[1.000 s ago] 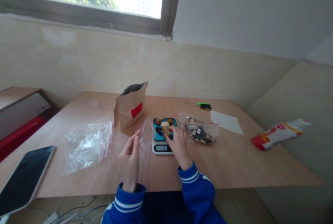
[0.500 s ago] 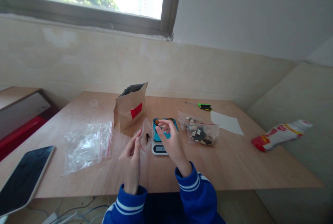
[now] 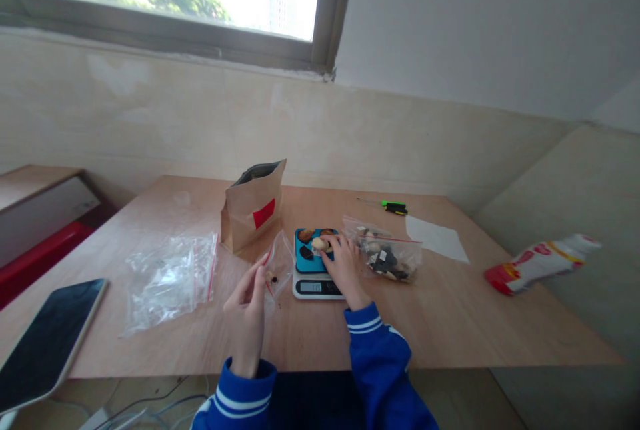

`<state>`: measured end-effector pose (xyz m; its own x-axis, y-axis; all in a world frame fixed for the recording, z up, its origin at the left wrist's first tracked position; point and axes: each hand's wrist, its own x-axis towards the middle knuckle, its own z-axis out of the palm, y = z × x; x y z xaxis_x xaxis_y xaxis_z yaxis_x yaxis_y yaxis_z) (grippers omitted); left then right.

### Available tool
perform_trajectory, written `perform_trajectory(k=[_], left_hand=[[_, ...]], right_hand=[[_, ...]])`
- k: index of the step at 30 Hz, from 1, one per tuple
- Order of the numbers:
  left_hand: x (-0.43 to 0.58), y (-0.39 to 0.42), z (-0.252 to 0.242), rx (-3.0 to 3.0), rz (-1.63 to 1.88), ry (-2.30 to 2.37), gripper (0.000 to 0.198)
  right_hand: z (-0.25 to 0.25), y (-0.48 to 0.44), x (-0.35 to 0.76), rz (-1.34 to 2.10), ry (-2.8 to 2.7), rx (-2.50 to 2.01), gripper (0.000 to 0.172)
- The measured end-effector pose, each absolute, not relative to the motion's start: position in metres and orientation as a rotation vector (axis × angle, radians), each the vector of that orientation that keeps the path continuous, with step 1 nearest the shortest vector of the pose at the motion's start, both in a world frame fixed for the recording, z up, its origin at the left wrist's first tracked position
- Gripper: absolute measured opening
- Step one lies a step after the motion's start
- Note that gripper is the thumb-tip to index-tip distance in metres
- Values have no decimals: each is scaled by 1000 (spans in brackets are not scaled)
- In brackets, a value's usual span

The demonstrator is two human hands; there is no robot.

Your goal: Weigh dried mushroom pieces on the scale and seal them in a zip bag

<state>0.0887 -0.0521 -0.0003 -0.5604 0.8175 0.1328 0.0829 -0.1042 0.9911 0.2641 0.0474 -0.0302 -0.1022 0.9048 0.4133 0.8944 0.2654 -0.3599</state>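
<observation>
Small clear zip bag (image 3: pixel 278 263): pinched at its red-striped mouth by your left hand (image 3: pixel 247 310), held upright just left of the scale, a few dark bits inside.
Left grip: thumb and fingers closed together on the bag's edge.
Right grip: your right hand (image 3: pixel 344 262) lies over the scale's near right corner, fingertips closing on a pale nut (image 3: pixel 319 244) on the blue tray; you cannot tell whether the nut is lifted.
Small white digital scale (image 3: pixel 313 283): on the wooden table (image 3: pixel 450 310), blue tray holding mixed nuts and dark pieces.
Filled clear zip bag (image 3: pixel 387 255): just right of your right hand.
Brown paper pouch with red label (image 3: pixel 253 213): standing open behind the scale.
Stack of empty clear bags (image 3: pixel 170 277): well left of your left hand.
</observation>
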Motion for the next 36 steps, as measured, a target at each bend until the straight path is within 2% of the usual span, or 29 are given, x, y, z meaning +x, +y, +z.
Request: perform_trajectory(k=[6,12,23,31,36], left_hand=[[89,-51,-2,965,1705,1619,41],[91,-51,-6,955,1723,1594,39],[84,-53,-4,927,1830,1630,36],[88,-50,-13,778,2053,1339,33],[88,-52,-11,838,2127,1328,29]], right_hand=[[12,30,251,269,-1703,-1268,24],[49,2,222,368,-1909,-1120,30],[-13,34,238,468,-1805,-1243,26],[-36,37,237,21,-2069,-1559,24],[-38,38,238,-19,-2046,-1602,12]])
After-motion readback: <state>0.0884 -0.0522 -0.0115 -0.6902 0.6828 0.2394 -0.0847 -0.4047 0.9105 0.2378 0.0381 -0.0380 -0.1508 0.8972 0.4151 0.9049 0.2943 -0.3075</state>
